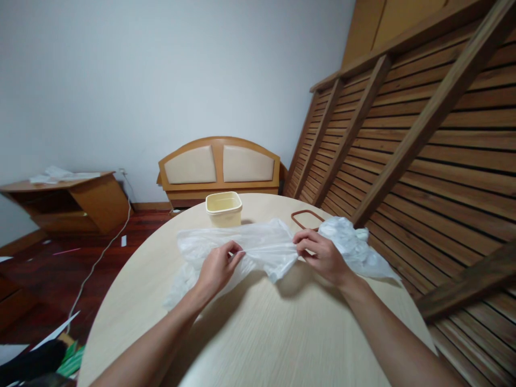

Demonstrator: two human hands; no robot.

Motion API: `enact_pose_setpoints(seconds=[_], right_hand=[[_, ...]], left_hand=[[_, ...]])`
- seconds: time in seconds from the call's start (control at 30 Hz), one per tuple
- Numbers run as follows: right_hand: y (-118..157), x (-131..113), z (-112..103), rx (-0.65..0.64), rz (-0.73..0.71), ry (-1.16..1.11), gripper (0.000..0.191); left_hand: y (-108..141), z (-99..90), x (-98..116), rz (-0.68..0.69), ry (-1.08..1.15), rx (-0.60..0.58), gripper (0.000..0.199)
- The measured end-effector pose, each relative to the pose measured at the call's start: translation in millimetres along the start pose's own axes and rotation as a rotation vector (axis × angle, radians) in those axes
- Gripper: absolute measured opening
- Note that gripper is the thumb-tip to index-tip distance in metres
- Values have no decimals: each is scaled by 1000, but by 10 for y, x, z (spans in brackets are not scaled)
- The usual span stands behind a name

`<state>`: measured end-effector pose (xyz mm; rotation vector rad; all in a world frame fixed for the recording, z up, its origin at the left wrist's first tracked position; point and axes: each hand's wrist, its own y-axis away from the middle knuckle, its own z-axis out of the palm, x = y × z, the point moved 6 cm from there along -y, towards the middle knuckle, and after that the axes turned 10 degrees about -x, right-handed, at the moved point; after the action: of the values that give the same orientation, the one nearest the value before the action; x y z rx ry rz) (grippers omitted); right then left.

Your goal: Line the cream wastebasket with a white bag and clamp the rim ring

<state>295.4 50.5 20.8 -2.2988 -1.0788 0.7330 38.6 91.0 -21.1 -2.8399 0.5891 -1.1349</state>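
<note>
A thin, whitish translucent plastic bag [268,243] is stretched between my two hands above the round table [258,328]. My left hand [220,266] pinches it between thumb and fingers near its middle. On the other side, my right hand [320,253] pinches its right end, pulling creases across the plastic. The bag's crumpled left part spreads beneath and beyond my left hand. Just behind it stands a pale yellow open container [224,210]. A brown rectangular ring [294,219] lies beyond my right hand, next to a crumpled heap of white plastic bags [350,244].
Tall slatted wooden panels [387,140] lean along the right side, close to the table's edge. A headboard [220,164] stands behind the table against the wall. At left are a low wooden desk [92,201] with papers and a white cable [99,260] across the floor.
</note>
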Motion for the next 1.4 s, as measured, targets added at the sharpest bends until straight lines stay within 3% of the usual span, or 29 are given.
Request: enact_pose_setpoints(seconds=[0.17,0.27,0.47,0.57,0.67,0.8,0.97,1.17,1.4], right_hand=[[15,101,-85,126,101,88,23],[-2,53,-56,133,127,145,22],[-56,-236,189,-148,-79,133,46],[-76,-302,232,-191,-109,140,31],[-102,-344,219,-183,-143,135,18],[-116,-410,168,-120,-210,89,18],[-119,-431,94,10,-180,79,27],[-91,-341,2,92,-139,28,20],[-82,-276,72,-55,-115,63,35]], left_hand=[[14,-42,-3,-34,-48,1,22],[20,-60,-6,-38,-63,13,22],[18,-27,-42,-43,-77,15,20],[15,-26,-55,-53,-75,9,20],[10,-39,-64,-60,-72,7,20],[-2,-61,-90,-78,-70,14,21],[-10,-81,-96,-56,-52,22,22],[-7,-87,-108,-65,-63,17,20],[1,-60,-86,-77,-100,-4,20]])
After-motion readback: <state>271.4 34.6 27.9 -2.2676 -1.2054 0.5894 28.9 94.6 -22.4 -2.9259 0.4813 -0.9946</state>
